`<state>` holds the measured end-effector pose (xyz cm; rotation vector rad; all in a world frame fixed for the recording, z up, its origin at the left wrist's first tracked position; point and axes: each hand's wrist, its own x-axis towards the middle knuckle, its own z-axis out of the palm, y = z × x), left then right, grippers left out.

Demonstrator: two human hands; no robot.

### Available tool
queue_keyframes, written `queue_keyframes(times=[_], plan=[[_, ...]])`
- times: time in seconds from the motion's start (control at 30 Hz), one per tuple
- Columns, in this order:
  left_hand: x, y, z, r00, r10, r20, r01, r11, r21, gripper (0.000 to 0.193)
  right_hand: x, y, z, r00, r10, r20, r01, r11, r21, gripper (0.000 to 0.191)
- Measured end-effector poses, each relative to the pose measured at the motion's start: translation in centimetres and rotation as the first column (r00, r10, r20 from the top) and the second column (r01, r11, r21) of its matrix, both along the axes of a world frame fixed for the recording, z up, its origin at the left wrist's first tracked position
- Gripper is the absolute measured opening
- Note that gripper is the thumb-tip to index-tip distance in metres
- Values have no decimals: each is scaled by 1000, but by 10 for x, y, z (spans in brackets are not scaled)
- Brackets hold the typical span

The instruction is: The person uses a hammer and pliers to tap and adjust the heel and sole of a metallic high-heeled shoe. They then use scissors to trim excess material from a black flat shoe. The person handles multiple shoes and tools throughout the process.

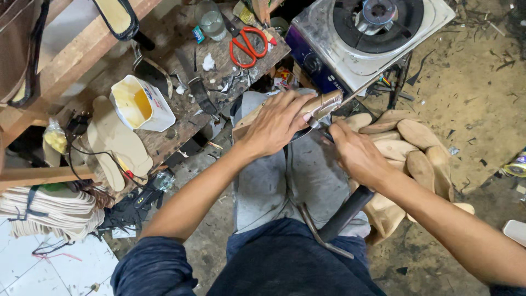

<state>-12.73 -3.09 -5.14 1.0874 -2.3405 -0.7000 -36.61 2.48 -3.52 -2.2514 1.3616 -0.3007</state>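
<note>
While you are sitting with your knees under the work, your left hand (278, 121) is pressing down on a tan shoe upper on its last (323, 104), fingers (298, 104) curled closed over its top. Your right hand (357, 153) is gripping a small tool whose tip is meeting the shoe just beside your left thumb; its fingers are wrapped shut, and the tool itself is mostly hidden. A black-handled hammer (342, 215) is lying across your lap. Wooden lasts (416, 143) are piling up on the floor to your right, and red scissors (249, 46) are resting on the bench (175, 129).
</note>
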Motion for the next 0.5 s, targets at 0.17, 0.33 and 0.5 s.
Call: queue_keyframes(times=[0.17, 0.33, 0.5], plan=[[-5, 3, 0, 1000, -11, -27, 7, 993, -114, 45, -17, -17, 5, 928, 140, 345, -222, 952, 210, 17], [-6, -3, -1, 998, 33, -46, -34, 999, -24, 41, -18, -19, -8, 981, 104, 166, -110, 994, 28, 23], [-5, -8, -6, 1000, -4, 11, 3, 998, 58, 36, 13, 20, -3, 987, 19, 161, -46, 985, 165, 19]])
